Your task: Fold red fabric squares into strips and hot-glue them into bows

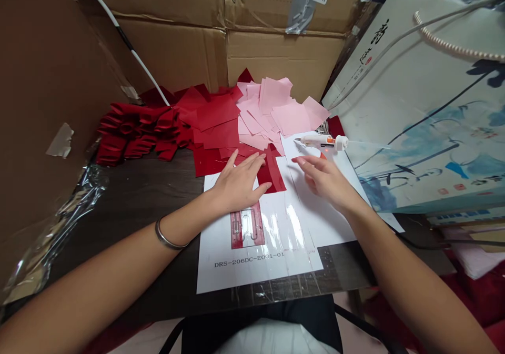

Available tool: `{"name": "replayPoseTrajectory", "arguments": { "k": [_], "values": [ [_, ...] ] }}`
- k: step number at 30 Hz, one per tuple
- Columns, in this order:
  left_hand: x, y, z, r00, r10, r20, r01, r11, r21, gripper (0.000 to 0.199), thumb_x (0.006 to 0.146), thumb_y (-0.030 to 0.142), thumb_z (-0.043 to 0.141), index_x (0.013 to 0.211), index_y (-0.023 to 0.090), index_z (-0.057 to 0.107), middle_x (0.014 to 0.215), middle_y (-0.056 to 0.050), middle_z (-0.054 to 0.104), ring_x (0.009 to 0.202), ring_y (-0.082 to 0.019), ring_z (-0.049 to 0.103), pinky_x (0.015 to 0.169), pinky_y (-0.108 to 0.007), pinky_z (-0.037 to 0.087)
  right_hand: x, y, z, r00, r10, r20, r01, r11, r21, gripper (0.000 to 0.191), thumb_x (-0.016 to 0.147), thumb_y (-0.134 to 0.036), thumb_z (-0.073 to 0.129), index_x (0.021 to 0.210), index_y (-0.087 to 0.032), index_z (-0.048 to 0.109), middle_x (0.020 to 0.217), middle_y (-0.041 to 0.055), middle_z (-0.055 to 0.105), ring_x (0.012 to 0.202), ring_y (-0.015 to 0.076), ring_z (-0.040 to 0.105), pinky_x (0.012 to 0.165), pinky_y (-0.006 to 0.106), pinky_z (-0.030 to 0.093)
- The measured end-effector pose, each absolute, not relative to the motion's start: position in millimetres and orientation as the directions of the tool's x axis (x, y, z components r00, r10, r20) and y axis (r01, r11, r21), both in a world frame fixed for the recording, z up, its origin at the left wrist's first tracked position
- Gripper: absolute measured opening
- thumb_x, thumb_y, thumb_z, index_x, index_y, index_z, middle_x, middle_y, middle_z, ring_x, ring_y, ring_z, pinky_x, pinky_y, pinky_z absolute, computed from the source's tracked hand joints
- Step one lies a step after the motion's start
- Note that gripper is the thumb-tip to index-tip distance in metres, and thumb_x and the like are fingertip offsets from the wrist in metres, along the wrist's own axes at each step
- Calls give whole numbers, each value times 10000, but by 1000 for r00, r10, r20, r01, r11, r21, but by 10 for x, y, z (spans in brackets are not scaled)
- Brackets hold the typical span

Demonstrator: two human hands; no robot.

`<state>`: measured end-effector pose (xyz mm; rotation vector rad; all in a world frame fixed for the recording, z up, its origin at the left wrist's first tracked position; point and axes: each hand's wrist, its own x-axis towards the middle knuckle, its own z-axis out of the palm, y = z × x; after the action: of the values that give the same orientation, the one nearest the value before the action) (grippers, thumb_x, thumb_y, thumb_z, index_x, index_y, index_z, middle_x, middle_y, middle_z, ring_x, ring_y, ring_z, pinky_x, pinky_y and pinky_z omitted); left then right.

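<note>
My left hand (240,184) lies with fingers spread over red fabric pieces (276,172) and the top of a printed white sheet (221,277). My right hand (321,180) hovers over white paper, its fingers partly together near a white glue gun (324,142); whether it holds anything is too small to tell. Pink squares (292,117) are piled behind the hands, beside a pile of flat red squares (216,114). Folded red pieces (138,133) are stacked at the left. A dark red printed figure (247,228) shows on the sheet below my left hand.
Cardboard (276,54) walls the back and left of the dark table (158,185). A large paper bag (418,107) with blue painting leans at the right. A white cable (106,9) drops in from the upper left. Clear plastic wrap (74,201) lines the left edge.
</note>
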<state>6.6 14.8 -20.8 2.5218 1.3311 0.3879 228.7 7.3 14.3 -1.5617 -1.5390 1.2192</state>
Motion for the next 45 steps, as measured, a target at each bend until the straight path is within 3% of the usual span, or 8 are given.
{"name": "replayPoseTrajectory", "arguments": {
  "k": [7,14,20,23,26,30,36,45],
  "values": [
    [72,144,-186,545,829,121,765,-552,332,645,939,461,420,1444,67,342,1505,-169,389,1421,-255,337,1212,-511,49,2197,71,139,-266,854,-447,90,-439,-894,394,901,-530,514,1041,-176,616,442,-94,261,409,82,139,402,275,72],
    [78,153,-199,543,829,131,763,-553,334,650,935,455,433,1450,71,335,1506,-182,381,1418,-266,343,1206,-533,59,2141,84,134,-315,808,-498,84,-498,-863,280,940,-416,465,939,-181,618,430,-89,262,387,79,139,400,278,72],
    [69,163,-211,547,827,131,750,-554,362,663,934,461,438,1463,80,315,1513,-164,378,1414,-262,349,1204,-539,49,2129,139,-10,-251,940,-233,284,-158,-946,182,897,-303,528,887,-202,679,570,-23,492,475,97,383,454,267,279],
    [53,174,-204,557,820,133,736,-561,378,682,927,467,456,1476,96,296,1512,-162,379,1404,-267,365,1200,-540,30,2152,185,-94,-278,958,75,501,211,-839,199,870,-235,542,931,-204,729,832,46,666,704,155,567,640,326,439],
    [27,188,-193,570,812,126,725,-570,386,639,948,447,421,1474,103,306,1486,-162,422,1414,-256,351,1199,-534,10,2175,223,-154,-352,907,230,560,401,-725,207,854,-213,564,944,-209,750,1009,71,706,863,203,636,709,370,492],
    [-11,201,-183,600,793,106,711,-590,382,553,972,383,378,1450,106,350,1441,-153,485,1438,-228,306,1203,-519,13,2177,225,-167,-397,880,262,506,448,-737,244,874,-235,570,1048,-230,741,1208,72,687,1081,242,642,801,411,533],
    [-46,211,-185,613,776,151,703,-622,345,431,940,413,457,1247,121,538,1487,-163,414,1389,-261,388,1206,-519,82,2162,183,-121,-386,897,217,541,410,-735,282,879,-278,594,1133,-240,712,1248,58,666,1077,268,654,788,442,567],
    [-60,242,-224,592,770,238,651,-630,423,341,901,371,543,1170,173,472,1257,-100,577,1200,-251,563,1191,-549,160,2152,187,-113,-462,864,202,499,441,-746,318,891,-268,592,1198,-293,671,1260,26,656,1194,235,603,1049,507,471]
  ]
}}
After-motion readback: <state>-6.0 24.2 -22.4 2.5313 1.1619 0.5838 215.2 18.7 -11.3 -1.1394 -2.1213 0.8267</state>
